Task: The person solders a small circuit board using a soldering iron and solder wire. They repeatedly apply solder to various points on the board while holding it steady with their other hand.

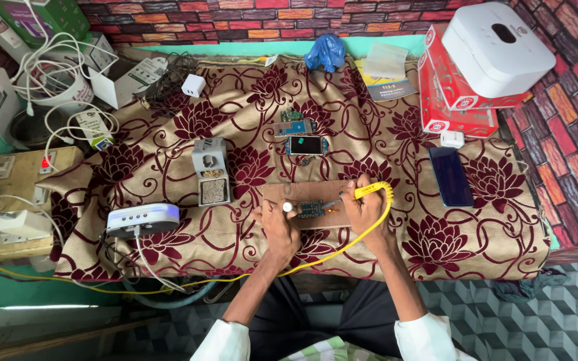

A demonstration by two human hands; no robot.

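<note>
Head view — right hand [367, 208] grips yellow soldering iron [372, 190], left hand [277, 224] steadies circuit board [310, 208].

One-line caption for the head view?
Right hand holds a yellow soldering iron to a small circuit board that the left hand steadies on a wooden block.

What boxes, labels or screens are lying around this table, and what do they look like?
Red boxes: far right, stacked, red with white print.
White box: atop them, rounded, dark oval patch.
Dark phone: right, flat, screen blank.
Small phone: centre, screen dark.
Green box: far left corner, green with purple label.
</note>
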